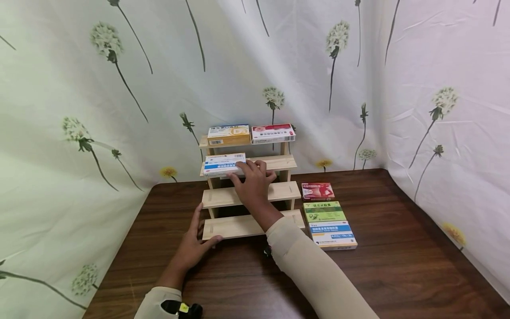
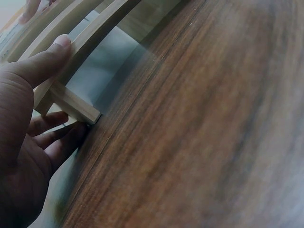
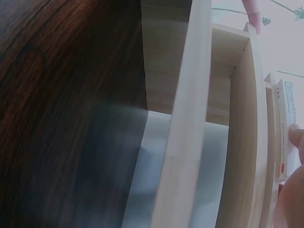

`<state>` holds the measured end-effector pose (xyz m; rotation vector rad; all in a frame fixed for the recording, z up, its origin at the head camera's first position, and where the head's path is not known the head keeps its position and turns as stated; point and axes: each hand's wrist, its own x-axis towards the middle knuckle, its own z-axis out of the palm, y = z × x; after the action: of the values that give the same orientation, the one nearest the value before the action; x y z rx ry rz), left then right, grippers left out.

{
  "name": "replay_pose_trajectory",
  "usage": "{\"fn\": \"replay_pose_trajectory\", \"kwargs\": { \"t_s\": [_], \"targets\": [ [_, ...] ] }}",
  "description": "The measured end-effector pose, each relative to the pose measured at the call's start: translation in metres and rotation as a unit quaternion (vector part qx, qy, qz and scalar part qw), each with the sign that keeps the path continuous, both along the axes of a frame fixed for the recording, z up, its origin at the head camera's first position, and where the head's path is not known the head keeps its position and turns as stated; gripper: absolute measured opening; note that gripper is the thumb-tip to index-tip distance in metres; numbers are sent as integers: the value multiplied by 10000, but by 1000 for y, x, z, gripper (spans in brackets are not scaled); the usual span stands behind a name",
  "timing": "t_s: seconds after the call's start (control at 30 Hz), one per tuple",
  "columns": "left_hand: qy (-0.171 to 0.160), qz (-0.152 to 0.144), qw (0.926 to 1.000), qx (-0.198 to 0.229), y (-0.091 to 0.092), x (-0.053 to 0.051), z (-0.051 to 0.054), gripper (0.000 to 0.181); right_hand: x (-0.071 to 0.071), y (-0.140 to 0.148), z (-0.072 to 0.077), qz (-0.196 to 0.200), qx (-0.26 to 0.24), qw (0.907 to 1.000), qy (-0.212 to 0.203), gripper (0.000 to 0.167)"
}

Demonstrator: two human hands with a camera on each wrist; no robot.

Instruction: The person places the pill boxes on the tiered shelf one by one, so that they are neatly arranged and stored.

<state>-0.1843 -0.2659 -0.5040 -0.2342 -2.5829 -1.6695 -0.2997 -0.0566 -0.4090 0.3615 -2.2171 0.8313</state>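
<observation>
A wooden stepped display rack (image 1: 239, 227) stands on the table with medicine boxes on its upper steps. My right hand (image 1: 253, 184) holds the right end of a white-and-blue medicine box (image 1: 223, 165), which lies at the left of the second step from the top. In the right wrist view, the thumb touches the front face of that box (image 3: 287, 118). My left hand (image 1: 193, 246) grips the left end of the bottom step. Seen from the left wrist, its thumb lies along the front of the rack (image 2: 71, 102) and the other fingers reach round the side.
On the top step sit an orange-and-white box (image 1: 228, 135) and a red-and-white box (image 1: 273, 134). Right of the rack, a red box (image 1: 317, 191), a green box (image 1: 324, 211) and another white-and-blue box (image 1: 332, 235) lie on the brown table (image 1: 398, 248). A flowered curtain (image 1: 239, 57) hangs behind.
</observation>
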Motion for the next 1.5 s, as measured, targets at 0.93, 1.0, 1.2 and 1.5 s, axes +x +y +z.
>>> {"fn": "replay_pose_trajectory", "kwargs": {
  "t_s": [0.93,1.0,1.2,1.5],
  "targets": [
    [135,-34,9999,-21,0,-2,-3,119,16,30,-1,30,129,9999,70,69],
    [138,-38,9999,-32,0,-2,-3,119,17,34,0,55,82,9999,50,69],
    [139,-46,9999,-21,1,-3,-3,119,20,44,2,189,-133,9997,-69,67],
    [107,21,9999,-66,1,0,-2,119,29,57,7,363,-323,9985,-271,69]
  ]
}}
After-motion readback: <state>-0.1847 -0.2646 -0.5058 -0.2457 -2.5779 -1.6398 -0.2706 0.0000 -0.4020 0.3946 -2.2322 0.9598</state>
